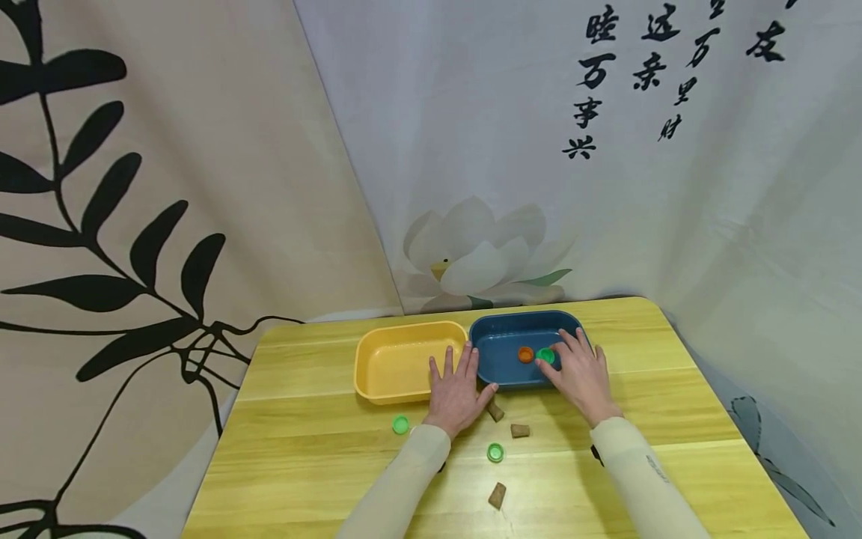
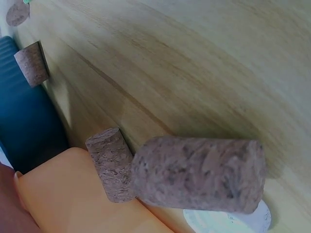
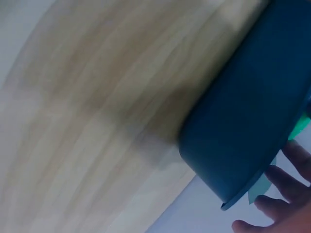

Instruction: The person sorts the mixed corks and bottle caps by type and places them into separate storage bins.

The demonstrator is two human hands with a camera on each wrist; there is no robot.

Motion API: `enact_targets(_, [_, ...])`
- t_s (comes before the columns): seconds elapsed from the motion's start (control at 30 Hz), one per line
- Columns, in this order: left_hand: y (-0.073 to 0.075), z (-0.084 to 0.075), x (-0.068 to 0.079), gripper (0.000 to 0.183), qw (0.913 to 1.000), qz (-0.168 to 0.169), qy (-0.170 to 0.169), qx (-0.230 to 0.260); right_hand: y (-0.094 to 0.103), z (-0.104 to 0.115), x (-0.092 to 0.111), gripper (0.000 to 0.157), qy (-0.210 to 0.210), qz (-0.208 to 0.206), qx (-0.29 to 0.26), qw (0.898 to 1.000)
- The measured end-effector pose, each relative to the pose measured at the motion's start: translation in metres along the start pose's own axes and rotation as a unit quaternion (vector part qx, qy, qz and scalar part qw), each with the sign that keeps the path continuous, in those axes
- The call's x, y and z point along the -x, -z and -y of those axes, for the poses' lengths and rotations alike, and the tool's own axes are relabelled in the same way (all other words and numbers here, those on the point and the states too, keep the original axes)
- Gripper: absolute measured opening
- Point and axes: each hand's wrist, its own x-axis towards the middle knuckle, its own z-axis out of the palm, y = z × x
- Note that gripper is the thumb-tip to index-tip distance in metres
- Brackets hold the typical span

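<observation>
My right hand (image 1: 583, 376) reaches over the right wall of the blue tray (image 1: 494, 378). Its thumb and a finger pinch a green bottle cap (image 1: 545, 355) low inside the tray, while the other fingers spread. Beside that cap lies an orange bottle cap (image 1: 525, 355). My left hand (image 1: 455, 391) lies with straight, spread fingers across the near right corner of the yellow tray (image 1: 367, 385), its fingertips toward the blue tray. A cork (image 1: 494, 410) is close to the left thumb. The right wrist view shows fingers (image 3: 286, 187) at the blue rim and a bit of green.
Nearer on the wooden table (image 1: 303, 464) lie a cork (image 1: 520, 430), another cork (image 1: 497, 495), a green bottle cap (image 1: 494, 452) and a second green cap (image 1: 400, 424). A hanging cloth (image 1: 673, 224) stands behind the table. Both trays sit side by side at the back.
</observation>
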Motion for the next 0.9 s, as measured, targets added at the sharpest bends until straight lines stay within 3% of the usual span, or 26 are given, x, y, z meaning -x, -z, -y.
enact_targets(0.27, [0.0,0.0,0.001,0.082,1.0,0.002,0.004,0.002,-0.004,-0.002,-0.011,0.051,-0.022,0.058,0.024,0.998])
enact_targets(0.43, [-0.001,0.0,0.0,0.082,1.0,-0.007,0.001,0.0,-0.008,-0.004,-0.014,0.05,-0.027,0.07,0.023,0.997])
enact_targets(0.6, [-0.001,-0.001,0.0,0.082,1.0,-0.005,0.0,0.001,-0.009,-0.006,-0.012,0.057,-0.034,0.067,0.015,0.997])
enact_targets(0.9, [-0.002,0.0,0.0,0.083,0.9999,-0.002,0.001,-0.01,-0.005,0.0,0.01,0.068,-0.006,0.017,-0.004,1.0])
